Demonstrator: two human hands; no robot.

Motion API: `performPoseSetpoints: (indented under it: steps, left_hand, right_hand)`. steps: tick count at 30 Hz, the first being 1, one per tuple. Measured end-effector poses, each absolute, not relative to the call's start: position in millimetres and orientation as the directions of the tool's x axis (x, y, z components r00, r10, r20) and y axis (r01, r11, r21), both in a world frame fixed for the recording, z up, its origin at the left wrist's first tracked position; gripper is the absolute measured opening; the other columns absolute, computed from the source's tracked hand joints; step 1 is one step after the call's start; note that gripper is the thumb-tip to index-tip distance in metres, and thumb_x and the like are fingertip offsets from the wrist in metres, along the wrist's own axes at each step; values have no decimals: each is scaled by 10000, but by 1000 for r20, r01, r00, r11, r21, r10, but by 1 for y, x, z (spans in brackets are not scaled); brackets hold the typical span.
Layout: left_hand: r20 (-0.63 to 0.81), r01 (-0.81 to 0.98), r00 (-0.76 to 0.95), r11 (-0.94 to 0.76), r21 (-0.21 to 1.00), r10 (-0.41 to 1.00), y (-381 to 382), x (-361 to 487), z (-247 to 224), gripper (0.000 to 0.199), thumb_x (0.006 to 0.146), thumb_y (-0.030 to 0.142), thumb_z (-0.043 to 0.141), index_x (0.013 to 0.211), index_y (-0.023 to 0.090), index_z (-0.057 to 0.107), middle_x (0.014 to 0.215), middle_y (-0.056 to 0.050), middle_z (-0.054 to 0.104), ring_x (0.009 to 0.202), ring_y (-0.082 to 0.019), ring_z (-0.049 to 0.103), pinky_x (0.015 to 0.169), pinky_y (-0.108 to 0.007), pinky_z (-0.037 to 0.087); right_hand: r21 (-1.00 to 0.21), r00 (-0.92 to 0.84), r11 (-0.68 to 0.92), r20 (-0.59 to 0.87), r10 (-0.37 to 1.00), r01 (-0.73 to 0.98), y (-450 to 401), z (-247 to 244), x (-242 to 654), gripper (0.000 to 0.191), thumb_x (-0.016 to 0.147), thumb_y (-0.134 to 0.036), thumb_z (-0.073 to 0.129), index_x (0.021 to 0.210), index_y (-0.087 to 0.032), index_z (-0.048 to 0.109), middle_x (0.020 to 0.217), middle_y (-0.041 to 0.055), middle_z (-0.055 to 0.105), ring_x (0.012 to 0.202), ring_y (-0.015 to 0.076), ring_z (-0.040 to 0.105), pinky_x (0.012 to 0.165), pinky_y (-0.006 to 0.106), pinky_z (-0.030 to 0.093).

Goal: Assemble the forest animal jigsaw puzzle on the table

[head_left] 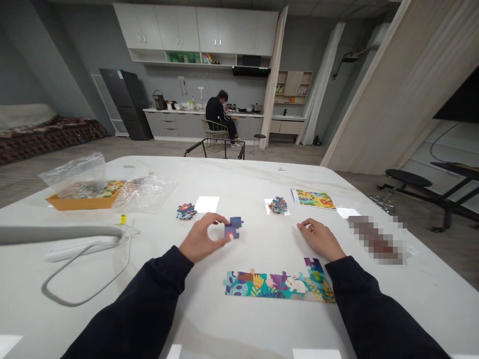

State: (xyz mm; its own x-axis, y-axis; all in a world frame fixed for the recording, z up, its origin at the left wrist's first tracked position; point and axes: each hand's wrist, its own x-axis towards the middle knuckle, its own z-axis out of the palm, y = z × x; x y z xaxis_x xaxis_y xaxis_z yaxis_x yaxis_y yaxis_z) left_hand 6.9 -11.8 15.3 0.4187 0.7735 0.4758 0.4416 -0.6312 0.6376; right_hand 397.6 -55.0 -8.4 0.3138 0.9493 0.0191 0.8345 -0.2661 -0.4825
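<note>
My left hand point(202, 238) pinches blue jigsaw pieces point(232, 229) between thumb and fingers, just above the table; they look like two, overlapping or joined, one bearing a red-orange mark. To their right, my right hand point(320, 239) hovers with loosely bent fingers and no piece visible in it. Below the hands lies a joined jigsaw strip point(279, 286) showing plants and a white rabbit, rising at its right end beside my right sleeve. A pile of loose pieces point(186, 211) sits beyond my left hand. Another pile point(278, 205) lies beyond and left of my right hand.
A yellow box point(84, 202) with plastic wrapping point(140, 192) stands at the left. A grey cable point(88, 301) and white power strip point(80, 248) lie nearer. A picture card point(313, 198) is at the right, beside a blurred-out object point(377, 240). A person point(217, 114) sits far behind.
</note>
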Motion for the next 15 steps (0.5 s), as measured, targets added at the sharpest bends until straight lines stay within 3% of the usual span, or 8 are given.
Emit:
performPoseSetpoints:
  steps: [2, 4, 12, 15]
  left_hand:
    - [406, 364, 582, -672, 644, 704, -30, 24, 14, 231, 817, 335, 760, 1014, 263, 661, 1073, -50, 709, 1023, -239, 661, 935, -405, 563]
    - [355, 365, 635, -671, 645, 686, -39, 32, 8, 234, 813, 320, 768, 1009, 268, 651, 1053, -51, 702, 1017, -243, 651, 928, -413, 557]
    - [310, 495, 493, -555, 668, 813, -21, 28, -20, 464, 747, 315, 831, 1149, 278, 603, 1066, -26, 720, 996, -237, 662, 831, -389, 561]
    - [336, 541, 398, -514, 666, 854, -15, 27, -26, 432, 774, 289, 809, 1162, 280, 620, 1079, -27, 727, 994, -238, 662, 813, -388, 567]
  right_hand:
    - [-486, 317, -268, 19, 948, 832, -55, -8, 397, 293, 951, -483, 505, 947, -236, 664, 718, 23, 701, 710, 218, 651, 619, 292, 377]
    - [-486, 317, -267, 22, 948, 832, -55, -7, 396, 287, 951, -476, 506, 942, -236, 663, 707, 22, 699, 703, 217, 649, 616, 290, 375]
    - [-478, 324, -274, 22, 946, 834, -56, -6, 395, 291, 951, -480, 508, 943, -236, 667, 721, 26, 704, 708, 217, 643, 610, 289, 361]
    - [-474, 321, -274, 19, 947, 837, -56, -5, 394, 283, 956, -472, 502, 941, -237, 660, 729, 27, 705, 722, 220, 647, 618, 290, 367]
